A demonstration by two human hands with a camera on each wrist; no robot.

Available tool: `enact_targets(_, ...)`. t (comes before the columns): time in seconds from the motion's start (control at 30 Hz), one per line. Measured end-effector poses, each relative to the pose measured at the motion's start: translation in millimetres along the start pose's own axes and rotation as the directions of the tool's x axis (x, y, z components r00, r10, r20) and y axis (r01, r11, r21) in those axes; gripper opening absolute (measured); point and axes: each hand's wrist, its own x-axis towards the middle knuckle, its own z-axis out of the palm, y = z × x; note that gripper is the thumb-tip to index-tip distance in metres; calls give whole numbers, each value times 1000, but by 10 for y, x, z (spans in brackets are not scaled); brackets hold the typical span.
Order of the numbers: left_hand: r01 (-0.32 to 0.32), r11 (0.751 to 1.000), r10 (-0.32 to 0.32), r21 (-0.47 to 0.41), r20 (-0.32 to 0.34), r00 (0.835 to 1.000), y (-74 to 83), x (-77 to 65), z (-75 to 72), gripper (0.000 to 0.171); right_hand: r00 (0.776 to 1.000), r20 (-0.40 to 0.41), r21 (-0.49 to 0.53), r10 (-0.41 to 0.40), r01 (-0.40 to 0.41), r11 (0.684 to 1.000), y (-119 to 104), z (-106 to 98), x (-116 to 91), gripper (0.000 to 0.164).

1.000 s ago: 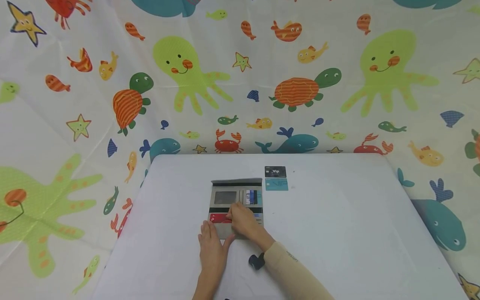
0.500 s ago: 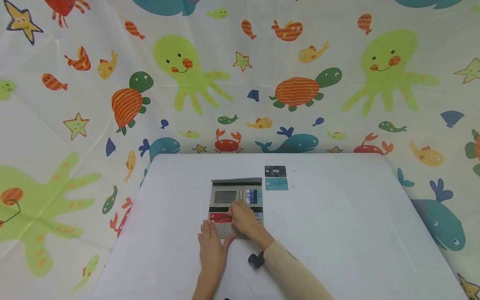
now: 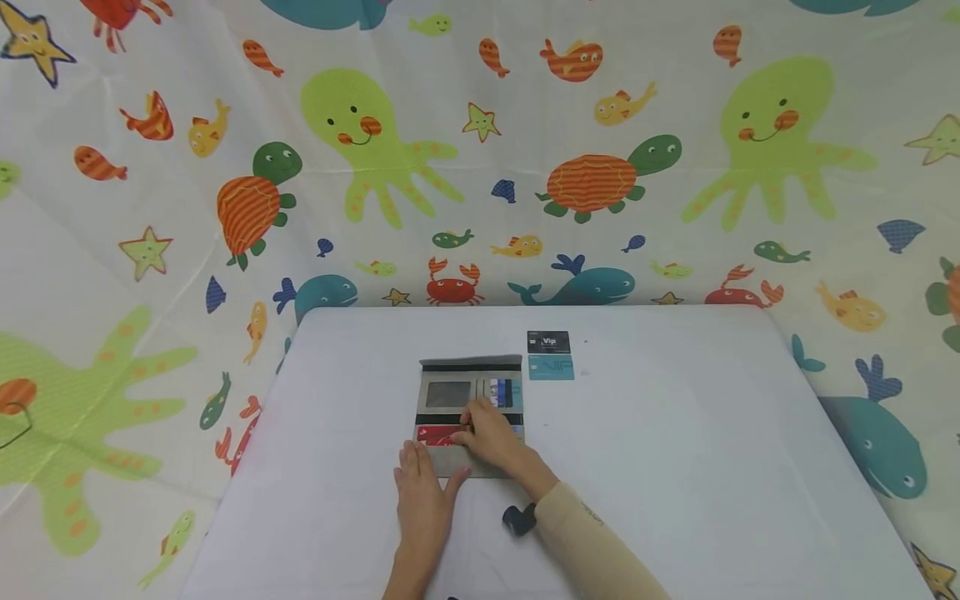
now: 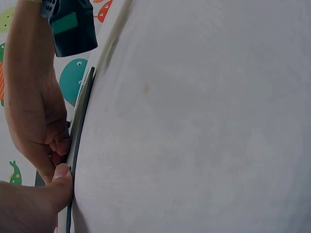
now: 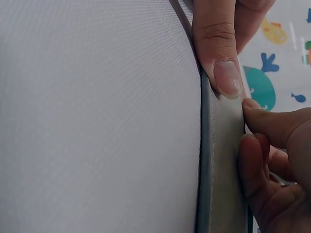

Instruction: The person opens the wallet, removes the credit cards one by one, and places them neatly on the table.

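A grey wallet (image 3: 444,462) lies unfolded on the white table. A red card (image 3: 431,435) sits in its lower left pocket, and several bluish cards (image 3: 502,393) fill slots at the upper right. My left hand (image 3: 423,500) rests on the wallet's lower left corner, fingers straight; its thumb (image 5: 227,80) presses the near edge in the right wrist view. Over the wallet's middle is my right hand (image 3: 491,435), fingers curled and thumb extended against the red card. No card shows between its fingers. The right hand covers part of the lower pockets.
A black card (image 3: 548,342) and a teal card (image 3: 551,367) lie one above the other, right of the wallet. A small dark cylindrical device (image 3: 519,520) is at the right wrist. A sea-animal cloth (image 3: 480,183) hangs behind the table (image 3: 675,433).
The right hand has loosened slightly: its thumb now stands apart from the curled fingers. The left hand and the wallet keep their places, with a slight shift of the whole view.
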Motion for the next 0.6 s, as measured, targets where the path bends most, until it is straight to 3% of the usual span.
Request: enact_targets(0.6,-5,1000,5,-5,-9,1000,-24,-15,17,95,999,-18,14,26,-26,1000,-40,21,-30,26)
